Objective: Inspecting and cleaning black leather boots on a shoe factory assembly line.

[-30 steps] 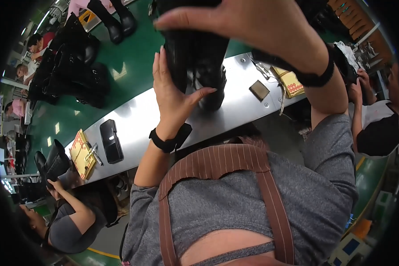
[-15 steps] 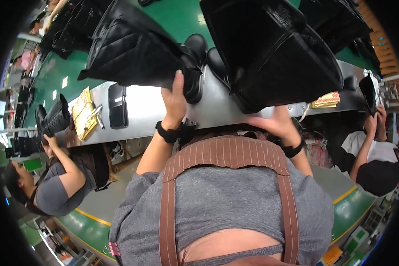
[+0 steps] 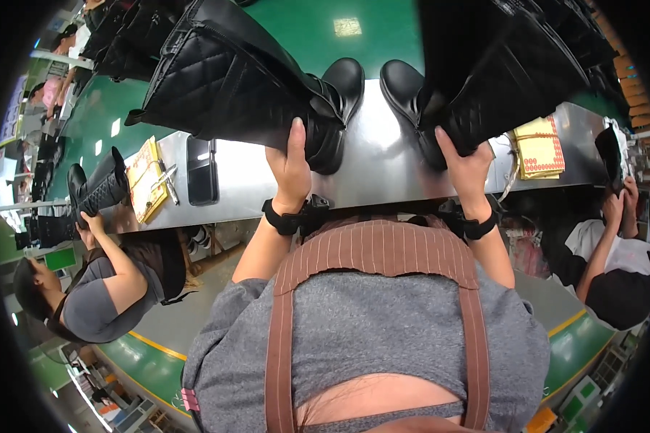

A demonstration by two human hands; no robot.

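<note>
Two tall black boots stand on the metal bench (image 3: pixel 379 177) with their rounded toes close together and their shafts leaning apart. My left hand (image 3: pixel 289 173) is closed round the back of the left boot (image 3: pixel 242 97), low by the heel, with the thumb up along it. That boot's shaft has quilted stitching and flares toward the upper left. The right boot (image 3: pixel 484 101) leans to the upper right, its shaft partly out of view at the top. Around its ankle and heel my right hand (image 3: pixel 469 173) is closed, thumb upright; its other fingers are partly hidden.
On the bench lie a dark phone (image 3: pixel 202 171), a pen (image 3: pixel 170 185) and yellow papers (image 3: pixel 144 180) at left, with a tied yellow paper bundle (image 3: pixel 540 148) at right. Co-workers on both sides hold black boots (image 3: pixel 97 187). More black boots (image 3: pixel 126 36) fill the far left.
My right hand has gone from open below the right boot to gripping its ankle. That boot has swung right, and its toe now shows fully. The left boot's toe has shifted slightly right.
</note>
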